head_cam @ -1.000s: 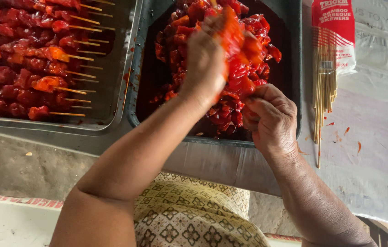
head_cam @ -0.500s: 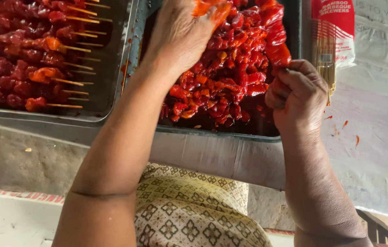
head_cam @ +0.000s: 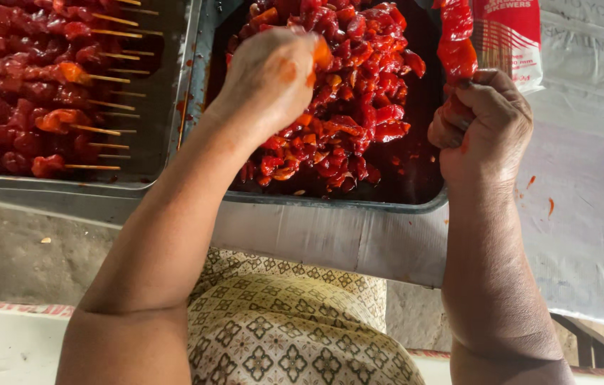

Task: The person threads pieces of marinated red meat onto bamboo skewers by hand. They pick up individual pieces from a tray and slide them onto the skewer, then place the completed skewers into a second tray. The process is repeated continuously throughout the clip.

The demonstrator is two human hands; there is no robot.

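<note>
My left hand hovers over a metal tray heaped with red marinated meat pieces; its fingers pinch an orange-red piece of meat at its tip. My right hand is closed in a fist at the tray's right rim, gripping a skewer threaded with red meat that stands upright above the fist. The stick itself is hidden inside the fist and the meat.
A second metal tray at the left holds several finished meat skewers with their sticks pointing right. A red-and-white packet of bamboo skewers lies at the upper right on a grey table covering. My patterned lap cloth is below.
The view shifted down and closer. My right hand rose from the tray's rim, and the loaded skewer now shows upright above it. My left hand dropped lower over the meat pile.
</note>
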